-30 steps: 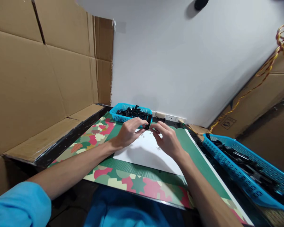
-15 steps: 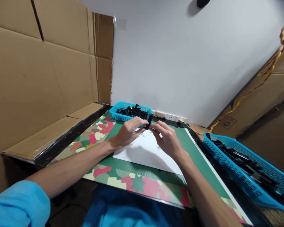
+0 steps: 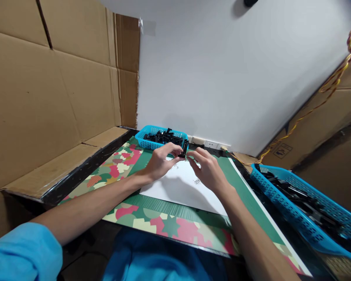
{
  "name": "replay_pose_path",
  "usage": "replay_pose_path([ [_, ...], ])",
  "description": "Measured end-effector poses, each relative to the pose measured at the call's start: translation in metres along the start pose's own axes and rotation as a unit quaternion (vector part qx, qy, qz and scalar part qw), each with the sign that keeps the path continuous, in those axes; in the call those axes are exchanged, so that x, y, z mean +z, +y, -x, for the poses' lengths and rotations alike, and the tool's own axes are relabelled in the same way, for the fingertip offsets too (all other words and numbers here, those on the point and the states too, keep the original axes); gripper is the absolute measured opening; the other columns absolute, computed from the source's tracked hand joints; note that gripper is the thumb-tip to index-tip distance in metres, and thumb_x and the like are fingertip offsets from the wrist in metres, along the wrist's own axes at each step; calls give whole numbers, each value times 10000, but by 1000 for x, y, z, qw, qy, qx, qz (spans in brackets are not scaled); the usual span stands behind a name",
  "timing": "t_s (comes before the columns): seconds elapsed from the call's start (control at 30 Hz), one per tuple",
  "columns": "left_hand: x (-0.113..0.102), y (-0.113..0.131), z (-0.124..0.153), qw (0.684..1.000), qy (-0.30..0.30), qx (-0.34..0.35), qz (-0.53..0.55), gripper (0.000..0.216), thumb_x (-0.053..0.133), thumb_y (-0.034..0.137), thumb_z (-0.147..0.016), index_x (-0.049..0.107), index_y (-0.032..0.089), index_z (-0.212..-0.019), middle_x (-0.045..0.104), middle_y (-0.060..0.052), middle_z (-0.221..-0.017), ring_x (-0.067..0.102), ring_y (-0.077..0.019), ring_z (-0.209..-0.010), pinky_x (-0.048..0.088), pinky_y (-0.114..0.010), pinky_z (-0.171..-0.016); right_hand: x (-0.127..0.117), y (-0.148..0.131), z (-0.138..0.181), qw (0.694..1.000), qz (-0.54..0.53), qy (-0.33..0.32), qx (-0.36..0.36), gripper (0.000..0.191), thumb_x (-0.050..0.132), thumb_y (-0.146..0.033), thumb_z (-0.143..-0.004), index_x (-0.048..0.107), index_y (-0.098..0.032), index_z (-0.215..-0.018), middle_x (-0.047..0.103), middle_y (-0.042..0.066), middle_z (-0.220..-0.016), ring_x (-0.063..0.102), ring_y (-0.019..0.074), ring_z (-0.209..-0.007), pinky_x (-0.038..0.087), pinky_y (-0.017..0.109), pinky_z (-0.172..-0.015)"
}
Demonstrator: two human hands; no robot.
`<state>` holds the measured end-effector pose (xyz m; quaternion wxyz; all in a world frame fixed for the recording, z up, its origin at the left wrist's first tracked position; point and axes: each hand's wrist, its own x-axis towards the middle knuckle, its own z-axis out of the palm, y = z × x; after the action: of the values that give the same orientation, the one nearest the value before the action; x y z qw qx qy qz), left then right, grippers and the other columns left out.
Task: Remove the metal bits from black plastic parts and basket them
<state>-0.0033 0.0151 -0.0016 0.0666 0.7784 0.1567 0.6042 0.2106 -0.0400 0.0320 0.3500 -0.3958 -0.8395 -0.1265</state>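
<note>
Met a cardboard wall (image 3: pixel 61 86) at left and, past the edge of the green surface (image 3: pixel 245 190), a blue basket (image 3: pixel 286 212) at right; had open room over white paper (image 3: pixel 178 191). Gripped in the left hand (image 3: pixel 163 162) a slim, black, near-upright part (image 3: pixel 185 149); could not tell the grasp of the right hand (image 3: pixel 207 167) alongside.

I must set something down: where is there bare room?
The white paper is bare along its near side, between left forearm and right forearm. The mat's left border is free, between that forearm and the cardboard. Crowded: small clusters by the right hand, and black parts in the far basket and right basket.
</note>
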Motion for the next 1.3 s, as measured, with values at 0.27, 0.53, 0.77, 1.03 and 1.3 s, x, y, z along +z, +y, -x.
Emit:
replay_pose_path([
  [0.27, 21, -11, 15, 986, -17, -137, 97, 238, 853, 322, -880, 787, 181, -1060, 784, -75, -1019, 766, -186, -880, 682, -364, -807, -5, 17, 1, 996, -47, 24, 71, 312, 429, -342, -1131, 715, -218, -1148, 641, 89, -1018, 630, 224, -830, 499, 362, -778],
  [0.53, 22, -8, 23, 966, -112, -224, 57, 200, 834, 262, -877, 841, 190, -1063, 830, -91, -1071, 778, -221, -920, 656, -401, -879, -16, 24, -1, 997, -15, -26, 69, 481, 376, -465, -1140, 785, -222, -1072, 647, 101, -1012, 607, 263, -968, 482, 402, -900],
  [0.77, 15, 0, 22, 945, -201, -258, -8, 196, 820, 338, -849, 872, 245, -1014, 842, -59, -1058, 786, -282, -1001, 616, -423, -904, 1, 19, 1, 974, -134, -57, 173, 547, 381, -498, -1133, 702, -169, -835, 638, 27, -690, 558, 159, -618, 401, 281, -658],
  [1.03, 15, 7, 19, 939, -238, -243, -61, 177, 786, 327, -856, 889, 261, -983, 847, -61, -1008, 786, -283, -920, 583, -400, -826, 35, 14, 3, 966, -163, -62, 189, 483, 412, -434, -1111, 630, -192, -755, 634, 21, -640, 569, 158, -589, 396, 274, -661],
  [1.3, 15, 8, 17, 944, -231, -227, -57, 131, 756, 265, -838, 884, 245, -856, 837, -60, -866, 748, -238, -765, 510, -320, -713, 42, 17, 6, 968, -153, -76, 182, 469, 423, -434, -1103, 592, -209, -728, 583, 0, -591, 506, 156, -568, 359, 281, -643],
])
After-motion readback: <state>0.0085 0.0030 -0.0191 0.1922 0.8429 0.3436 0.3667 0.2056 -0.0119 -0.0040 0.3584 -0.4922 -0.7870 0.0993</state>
